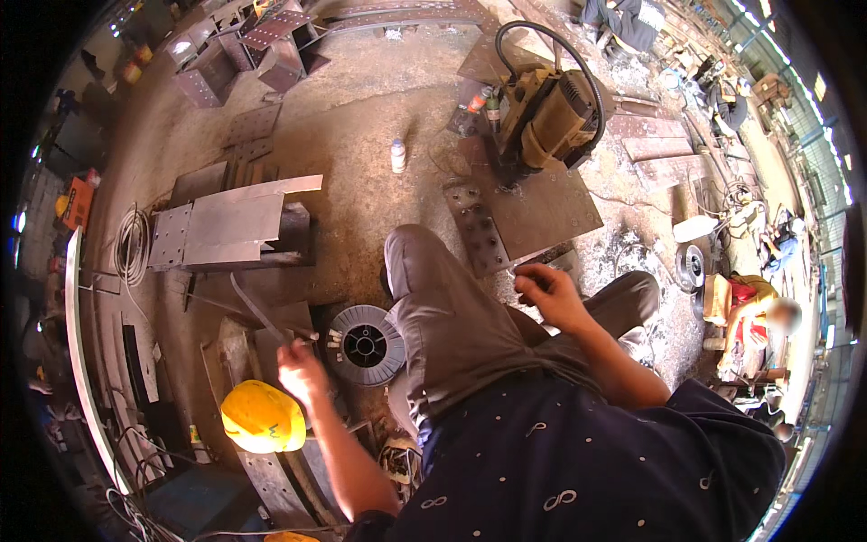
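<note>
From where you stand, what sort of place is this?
Most likely a metal fabrication workshop: drilled steel plates lie on the dirt floor, a yellow magnetic drill stands on one, and a welding-wire spool sits beside a yellow hard hat.

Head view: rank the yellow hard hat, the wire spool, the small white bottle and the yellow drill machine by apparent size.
1. Yellow drill machine
2. Yellow hard hat and wire spool: look about alike, so unranked; the hat also lies nearer the camera.
3. Small white bottle

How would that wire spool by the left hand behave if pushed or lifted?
The wire spool lies flat on its flange, so a push would probably slide it, not roll it. Its tightly wound metal wire suggests it is heavy for its size. On edge, the round flanges would likely roll. The left hand is beside it.
</note>
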Demonstrator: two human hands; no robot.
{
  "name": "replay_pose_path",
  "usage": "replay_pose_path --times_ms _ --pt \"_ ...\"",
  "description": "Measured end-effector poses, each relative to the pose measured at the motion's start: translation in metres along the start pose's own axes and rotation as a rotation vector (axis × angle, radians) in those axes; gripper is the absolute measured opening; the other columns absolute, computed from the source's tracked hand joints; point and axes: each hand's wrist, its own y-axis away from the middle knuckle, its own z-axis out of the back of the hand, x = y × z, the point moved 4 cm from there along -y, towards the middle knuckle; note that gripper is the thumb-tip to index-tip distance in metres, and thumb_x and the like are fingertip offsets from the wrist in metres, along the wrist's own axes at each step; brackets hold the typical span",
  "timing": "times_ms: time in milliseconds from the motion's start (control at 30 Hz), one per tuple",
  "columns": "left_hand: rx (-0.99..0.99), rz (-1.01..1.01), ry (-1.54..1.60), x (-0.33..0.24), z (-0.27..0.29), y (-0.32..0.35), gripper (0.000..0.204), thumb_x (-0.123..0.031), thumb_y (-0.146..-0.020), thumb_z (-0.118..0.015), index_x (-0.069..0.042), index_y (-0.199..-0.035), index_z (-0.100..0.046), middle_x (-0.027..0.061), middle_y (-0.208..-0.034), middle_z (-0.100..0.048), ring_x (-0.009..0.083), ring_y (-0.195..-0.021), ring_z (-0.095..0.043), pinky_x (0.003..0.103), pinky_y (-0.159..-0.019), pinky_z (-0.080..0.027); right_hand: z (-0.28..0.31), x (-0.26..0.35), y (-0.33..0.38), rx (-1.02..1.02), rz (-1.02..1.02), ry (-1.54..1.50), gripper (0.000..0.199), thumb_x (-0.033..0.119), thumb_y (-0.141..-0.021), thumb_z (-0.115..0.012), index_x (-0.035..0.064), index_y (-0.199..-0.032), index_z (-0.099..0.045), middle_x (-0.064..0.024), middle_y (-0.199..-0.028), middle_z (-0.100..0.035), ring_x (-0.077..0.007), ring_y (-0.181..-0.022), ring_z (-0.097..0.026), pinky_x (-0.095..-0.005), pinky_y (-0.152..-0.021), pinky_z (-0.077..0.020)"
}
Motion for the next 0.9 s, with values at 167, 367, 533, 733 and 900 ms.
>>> replay_pose_path --times_ms 167,367,533,733,900 --pt "0.149 0.16 -0.369 0.171 0.002 -0.044 0.043 -0.036 -0.1 -0.063 0.0 -0.122 -0.07 0.0251 -0.109 -0.074 0.0426 -0.102 -0.071 0.051 -0.088 -0.056 0.044 -0.015 0.005 -0.147 -0.105 0.038 0.029 0.022 -0.103 -0.068 -0.0022 -0.118 -0.07 -0.0069 -0.093 -0.074 -0.0124 -0.078 -0.068 -0.0279 -0.07 -0.0552" --pt "-0.278 0.321 0.033 0.194 0.035 0.002 0.046 -0.037 -0.102 -0.062 0.004 -0.122 -0.07 0.0256 -0.111 -0.074 0.0411 -0.1 -0.071 0.048 -0.089 -0.056 0.061 -0.056 0.033 -0.24 -0.197 -0.011 0.03 0.023 -0.103 -0.068 -0.0032 -0.118 -0.07 -0.0087 -0.094 -0.073 -0.014 -0.078 -0.069 -0.0292 -0.069 -0.0554" --pt "-0.591 0.783 0.118 0.301 0.104 0.094 0.043 -0.035 -0.106 -0.059 0.002 -0.124 -0.07 0.0226 -0.12 -0.072 0.0366 -0.103 -0.07 0.046 -0.091 -0.056 0.058 -0.072 0.033 -0.187 -0.269 0.013 0.033 0.026 -0.102 -0.068 -0.0038 -0.117 -0.07 -0.0095 -0.092 -0.073 -0.0147 -0.077 -0.069 -0.0293 -0.067 -0.0548" --pt "-0.406 1.094 0.551 0.418 0.115 0.162 0.028 -0.036 -0.104 -0.06 -0.013 -0.116 -0.068 0.007 -0.102 -0.067 0.024 -0.081 -0.065 0.042 -0.065 -0.055 0.048 -0.07 0.002 -0.097 -0.198 0.096 0.033 0.026 -0.102 -0.069 -0.0038 -0.116 -0.071 -0.0092 -0.092 -0.074 -0.0155 -0.075 -0.069 -0.0295 -0.066 -0.0543" --pt "-0.292 1.302 0.529 0.418 0.109 0.156 0.025 -0.037 -0.104 -0.057 -0.015 -0.098 -0.067 0.0016 -0.09 -0.065 0.0184 -0.067 -0.059 0.033 -0.051 -0.046 0.056 -0.079 0.009 -0.117 -0.177 0.09 0.033 0.026 -0.102 -0.069 -0.0036 -0.116 -0.071 -0.0087 -0.091 -0.074 -0.0138 -0.074 -0.068 -0.0296 -0.067 -0.0546"
